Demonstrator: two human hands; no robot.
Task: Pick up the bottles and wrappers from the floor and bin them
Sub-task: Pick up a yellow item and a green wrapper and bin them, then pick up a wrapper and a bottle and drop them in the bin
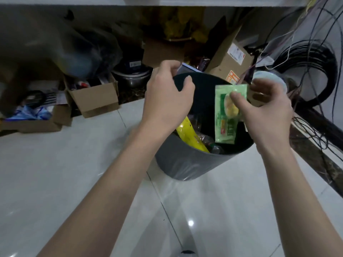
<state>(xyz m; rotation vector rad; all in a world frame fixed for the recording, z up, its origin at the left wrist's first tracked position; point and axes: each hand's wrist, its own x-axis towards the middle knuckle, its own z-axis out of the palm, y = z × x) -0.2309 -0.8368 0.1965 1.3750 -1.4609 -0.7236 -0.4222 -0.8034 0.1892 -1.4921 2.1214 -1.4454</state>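
Observation:
A grey bin [187,164] lined with a dark bag stands on the tiled floor in the middle of the view. My left hand [167,97] grips the bag's edge at the bin's far left rim. My right hand [267,112] pinches a green wrapper [227,125] between thumb and fingers, and the wrapper hangs over the bin's opening. Inside the bin lie a yellow wrapper [191,136] and clear plastic bottles [213,146].
Open cardboard boxes [96,99] full of clutter line the wall at the left, and another box [230,60] stands behind the bin. A coil of black cables [319,71] and loose wires hang at the right beside a dark marble strip [315,145]. Glossy floor tiles [74,173] lie in front.

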